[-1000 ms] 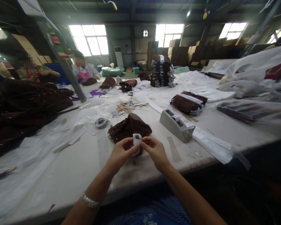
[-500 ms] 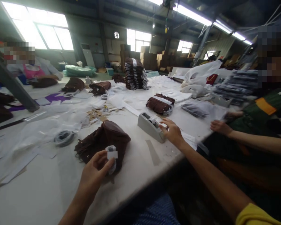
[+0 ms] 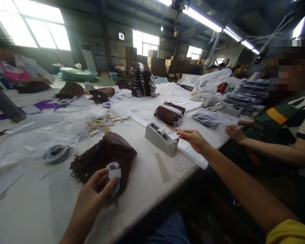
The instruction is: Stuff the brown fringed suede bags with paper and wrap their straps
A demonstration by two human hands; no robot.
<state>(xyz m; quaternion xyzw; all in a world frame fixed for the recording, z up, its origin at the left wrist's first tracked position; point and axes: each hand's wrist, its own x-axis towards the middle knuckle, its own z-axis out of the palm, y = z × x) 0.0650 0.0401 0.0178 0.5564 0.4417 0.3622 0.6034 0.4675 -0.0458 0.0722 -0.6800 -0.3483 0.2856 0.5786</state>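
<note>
Down near the front, the left hand (image 3: 91, 196) is closing thumb and fingers around a small wrapped bundle (image 3: 113, 177) with a white label, holding it just over the near end of a brown fringed bag (image 3: 104, 156). The bag is lying on the tabletop (image 3: 144, 178), fringe spreading to the left. The right hand (image 3: 193, 139) is hovering open, fingers stretched out and holding nothing, just beside the right end of a grey tape dispenser (image 3: 161, 139). The dispenser is carrying a tape roll (image 3: 160, 130) in its cradle.

Behind the dispenser, a banded brown bundle (image 3: 169, 113) is resting on white sheets, and a tall stack (image 3: 141, 79) of packed brown pieces is standing further back. Clear plastic bags (image 3: 27, 142) are lying flat and empty-looking at the left, with a grey coil (image 3: 56, 153) on them.

The tabletop's near edge is running diagonally up toward the right, close under the dispenser. A strip of tape (image 3: 162, 167) is sticking to the bare patch between bag and edge; more bare surface is lying left of the left hand. A co-worker's hand (image 3: 234, 133) is resting at the far right edge.
</note>
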